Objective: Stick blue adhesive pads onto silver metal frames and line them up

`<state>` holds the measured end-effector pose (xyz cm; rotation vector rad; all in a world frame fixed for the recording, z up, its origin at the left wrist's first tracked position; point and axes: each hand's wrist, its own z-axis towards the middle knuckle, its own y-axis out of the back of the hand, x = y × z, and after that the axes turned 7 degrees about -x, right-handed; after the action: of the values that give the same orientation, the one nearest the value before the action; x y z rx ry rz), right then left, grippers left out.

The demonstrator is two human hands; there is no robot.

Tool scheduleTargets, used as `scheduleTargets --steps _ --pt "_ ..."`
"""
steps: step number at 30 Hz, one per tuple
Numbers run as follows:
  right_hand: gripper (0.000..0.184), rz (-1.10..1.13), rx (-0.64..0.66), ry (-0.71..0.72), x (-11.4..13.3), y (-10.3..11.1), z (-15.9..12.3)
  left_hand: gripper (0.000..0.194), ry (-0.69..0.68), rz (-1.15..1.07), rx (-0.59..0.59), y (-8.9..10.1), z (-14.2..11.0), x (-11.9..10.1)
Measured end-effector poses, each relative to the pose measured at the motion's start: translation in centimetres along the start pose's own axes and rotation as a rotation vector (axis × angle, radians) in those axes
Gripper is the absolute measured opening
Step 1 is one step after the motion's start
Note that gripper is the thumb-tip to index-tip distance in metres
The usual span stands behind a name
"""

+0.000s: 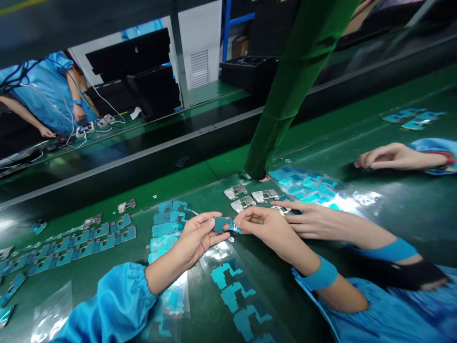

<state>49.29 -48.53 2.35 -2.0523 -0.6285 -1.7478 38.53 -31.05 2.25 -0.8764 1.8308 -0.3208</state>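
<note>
My left hand (pixel 196 238) and my right hand (pixel 262 225) meet over the green bench, both pinched on one small blue-filmed board piece (pixel 222 224). The left fingers grip its left side and the right fingertips hold its right edge. Under my hands lies a clear plastic sheet (pixel 235 286) carrying several blue film shapes. Just beyond are three bare metal shield pieces (pixel 250 196). Another person's hand (pixel 314 220) lies flat beside my right hand, its fingers stretched toward those metal pieces.
Rows of blue-filmed pieces (pixel 71 245) lie at the left, with another stack (pixel 167 224) behind my left hand and more (pixel 307 183) at the right. A green post (pixel 285 95) rises ahead. A second hand (pixel 389 157) rests far right. A person in blue (pixel 53 90) works across the belt.
</note>
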Motion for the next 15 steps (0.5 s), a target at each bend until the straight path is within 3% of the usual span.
scheduleTargets --steps 15 --pt "0.037 -0.201 -0.069 0.2 -0.9 -0.9 -0.5 0.031 -0.014 -0.037 -0.008 -0.1 0.1 -0.1"
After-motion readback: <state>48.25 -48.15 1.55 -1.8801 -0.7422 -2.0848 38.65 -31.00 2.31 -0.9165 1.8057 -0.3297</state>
